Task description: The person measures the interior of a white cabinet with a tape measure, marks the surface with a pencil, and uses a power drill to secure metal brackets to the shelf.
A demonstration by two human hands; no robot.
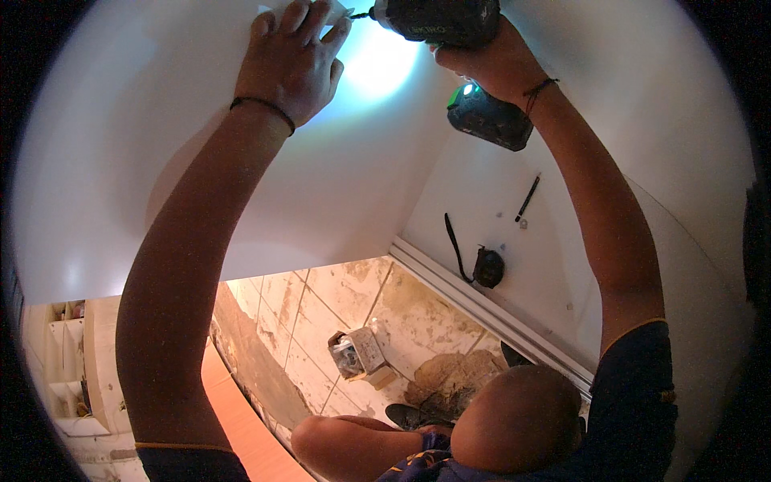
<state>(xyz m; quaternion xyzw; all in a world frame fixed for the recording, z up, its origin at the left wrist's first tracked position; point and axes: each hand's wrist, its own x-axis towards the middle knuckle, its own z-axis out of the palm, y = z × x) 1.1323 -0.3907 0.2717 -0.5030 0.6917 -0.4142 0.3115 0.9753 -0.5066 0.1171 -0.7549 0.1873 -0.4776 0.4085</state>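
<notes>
My left hand (291,68) presses against a white panel (337,185) at the top, its fingers bent over a small pale, translucent piece (345,13) that is partly hidden beneath them. Wrapped round the grip of a dark cordless drill (438,20) is my right hand (506,68). The drill's bit (361,15) points left, its tip close to my left fingertips. Its lamp throws a bright spot on the panel below. Whether the bit touches the piece, I cannot tell. The battery (490,116) hangs under my right hand.
On a white surface at right lie a black tape measure (487,267) with a strap and a dark pencil or pen (528,199). A metal track (482,305) edges it. An opened small box (357,353) stands on the stained tiled floor (301,321). White shelving (68,361) is at lower left.
</notes>
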